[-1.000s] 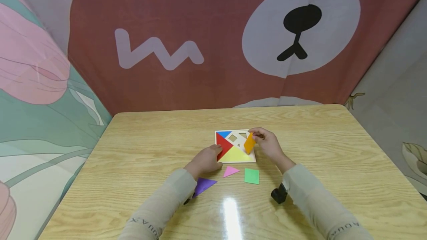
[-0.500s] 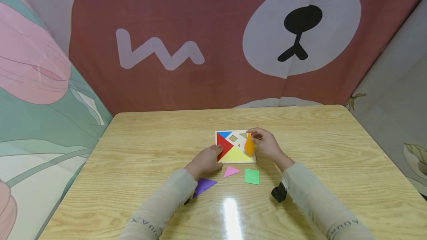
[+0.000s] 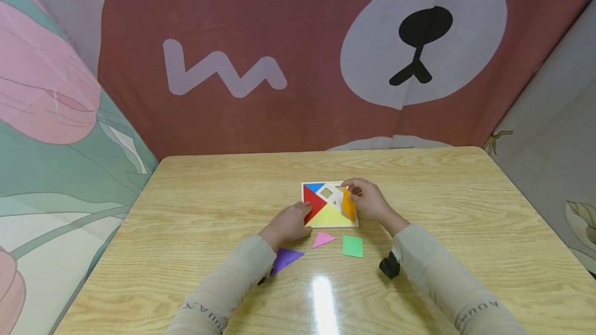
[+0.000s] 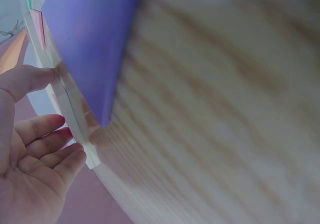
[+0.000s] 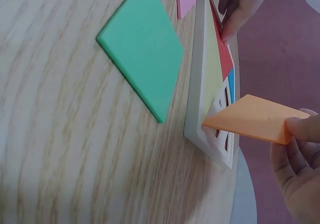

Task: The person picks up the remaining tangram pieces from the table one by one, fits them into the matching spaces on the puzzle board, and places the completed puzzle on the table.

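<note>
A white tangram board lies on the table, with a blue triangle, a red triangle and a yellow triangle set in it. My left hand holds the board's near left corner, thumb on the near side and fingertips over the red piece. Thumb and fingers of my right hand pinch an orange parallelogram. That piece stands tilted over the board's right end, its lower corner at or just above the surface. Bare white recesses with cut-out holes show beside it.
On the wooden table, nearer me than the board, lie a pink triangle, a green square and a purple triangle partly behind the left wrist. A patterned cloth hangs behind the table's far edge.
The orange parallelogram has turned and shifted slightly rightward and down toward the board's right end, as the right hand's fingers moved a little left over it. The left hand stays on the board.
</note>
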`<action>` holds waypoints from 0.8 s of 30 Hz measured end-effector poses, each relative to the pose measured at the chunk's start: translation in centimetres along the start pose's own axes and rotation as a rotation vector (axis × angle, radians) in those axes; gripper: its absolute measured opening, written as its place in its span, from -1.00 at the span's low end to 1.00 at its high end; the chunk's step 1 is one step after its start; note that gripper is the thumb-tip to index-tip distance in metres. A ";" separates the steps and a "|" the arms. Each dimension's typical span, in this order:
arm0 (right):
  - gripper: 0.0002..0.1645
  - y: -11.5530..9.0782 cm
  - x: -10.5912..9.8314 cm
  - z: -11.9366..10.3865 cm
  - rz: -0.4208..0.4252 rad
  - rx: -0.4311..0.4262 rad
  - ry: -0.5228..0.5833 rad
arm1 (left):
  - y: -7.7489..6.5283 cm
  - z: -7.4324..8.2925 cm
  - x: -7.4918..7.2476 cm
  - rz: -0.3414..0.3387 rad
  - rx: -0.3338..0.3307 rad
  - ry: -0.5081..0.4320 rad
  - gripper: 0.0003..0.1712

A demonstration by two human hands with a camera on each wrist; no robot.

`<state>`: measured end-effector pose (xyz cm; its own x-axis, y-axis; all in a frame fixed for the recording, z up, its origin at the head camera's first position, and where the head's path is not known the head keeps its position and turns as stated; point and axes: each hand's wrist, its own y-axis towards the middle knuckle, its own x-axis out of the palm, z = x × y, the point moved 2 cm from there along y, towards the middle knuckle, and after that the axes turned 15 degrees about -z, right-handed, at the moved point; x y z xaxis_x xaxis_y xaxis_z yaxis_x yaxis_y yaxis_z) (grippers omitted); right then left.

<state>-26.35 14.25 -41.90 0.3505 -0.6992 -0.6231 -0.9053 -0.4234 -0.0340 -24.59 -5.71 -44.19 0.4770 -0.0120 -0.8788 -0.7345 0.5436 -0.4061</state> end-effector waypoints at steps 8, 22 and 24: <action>-0.65 0.3 0.0 0.2 -0.028 -0.006 -0.040 | 0.1 0.0 -0.2 -0.002 0.005 -0.004 -0.36; -0.59 0.9 0.1 0.1 -0.086 0.003 -0.132 | -0.1 -0.1 -0.2 0.021 0.034 0.010 -0.37; -0.57 1.0 0.2 0.2 -0.092 0.000 -0.153 | 0.0 -0.1 -0.2 0.026 0.037 0.015 -0.37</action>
<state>-27.19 13.79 -42.20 0.3912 -0.5616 -0.7291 -0.8710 -0.4818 -0.0962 -24.67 -5.81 -44.06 0.4504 -0.0093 -0.8928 -0.7281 0.5749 -0.3733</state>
